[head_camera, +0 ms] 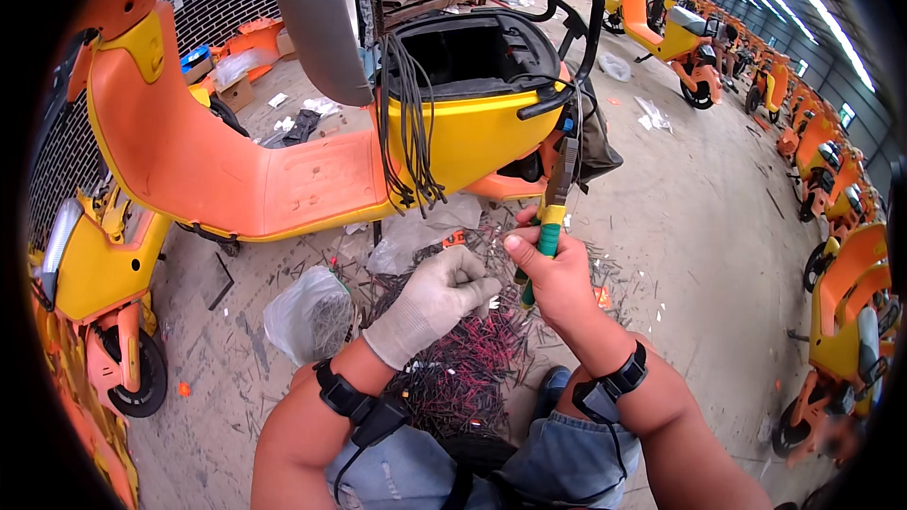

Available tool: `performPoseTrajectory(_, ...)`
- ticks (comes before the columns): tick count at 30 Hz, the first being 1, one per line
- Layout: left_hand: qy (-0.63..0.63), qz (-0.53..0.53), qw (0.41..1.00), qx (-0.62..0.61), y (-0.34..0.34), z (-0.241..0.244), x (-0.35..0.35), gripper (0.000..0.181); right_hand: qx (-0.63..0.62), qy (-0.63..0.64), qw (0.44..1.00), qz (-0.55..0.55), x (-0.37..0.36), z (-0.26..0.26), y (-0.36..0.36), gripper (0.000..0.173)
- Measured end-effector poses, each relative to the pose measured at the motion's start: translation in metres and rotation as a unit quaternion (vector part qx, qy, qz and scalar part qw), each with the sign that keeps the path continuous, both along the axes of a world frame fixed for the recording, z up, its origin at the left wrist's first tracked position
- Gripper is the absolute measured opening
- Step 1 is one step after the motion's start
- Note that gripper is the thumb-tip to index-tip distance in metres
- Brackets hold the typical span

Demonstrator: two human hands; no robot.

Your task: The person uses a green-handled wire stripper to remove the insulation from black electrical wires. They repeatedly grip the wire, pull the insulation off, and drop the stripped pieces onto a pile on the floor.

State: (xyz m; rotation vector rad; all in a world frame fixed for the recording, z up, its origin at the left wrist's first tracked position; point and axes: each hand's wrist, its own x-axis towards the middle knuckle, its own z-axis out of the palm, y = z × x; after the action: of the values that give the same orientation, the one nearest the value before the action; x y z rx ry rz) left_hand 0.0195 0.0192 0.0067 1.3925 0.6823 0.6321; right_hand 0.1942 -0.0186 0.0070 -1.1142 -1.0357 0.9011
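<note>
In my bare right hand (560,273) is a pair of pliers (549,237) with green and yellow handles, jaws pointing away from me. My left hand (448,290) wears a pale work glove. Its thumb and fingers are curled together, and whether they pinch something thin cannot be made out. Before me stands an orange and yellow electric scooter (468,138) with its grey seat (319,21) tipped up. The black storage bin (453,57) beneath lies exposed. A bundle of dark cables (407,120) drapes over the bin's rim and down the yellow side panel.
Below my hands lies a heap of black and red cut wire pieces (468,368). A clear plastic bag (312,315) of thin strands sits to its left. Another scooter (106,276) stands at left, with rows of scooters (850,283) along the right. Litter (652,113) dots the concrete floor.
</note>
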Motion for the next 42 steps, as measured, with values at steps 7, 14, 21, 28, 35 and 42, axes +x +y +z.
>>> performPoseTrajectory(7, 0.007, -0.045, 0.998, 0.034, 0.003, -0.002, -0.004, 0.018, 0.023, -0.010, 1.000, -0.001, 0.000, 0.002, 0.001, 0.013)
performPoseTrajectory(14, 0.034, -0.008, 0.999, 0.025, 0.001, 0.004, -0.006, 0.017, -0.002, 0.012, 1.000, 0.012, -0.002, 0.002, 0.001, 0.014)
performPoseTrajectory(21, 0.010, -0.014, 1.000, 0.016, 0.002, -0.002, -0.003, 0.015, -0.016, 0.026, 1.000, 0.009, -0.003, 0.005, 0.000, 0.013)
performPoseTrajectory(28, 0.039, -0.009, 0.999, -0.003, 0.004, -0.001, -0.004, 0.021, -0.007, 0.006, 1.000, -0.005, -0.001, 0.001, 0.002, 0.014)
performPoseTrajectory(35, 0.005, -0.049, 0.999, 0.022, 0.004, -0.005, -0.003, 0.018, -0.037, 0.051, 0.998, -0.017, 0.001, 0.004, 0.002, 0.013)
performPoseTrajectory(42, 0.057, -0.011, 0.998, 0.007, 0.005, -0.005, -0.004, 0.020, -0.004, 0.016, 1.000, -0.021, 0.001, -0.001, 0.003, 0.014)
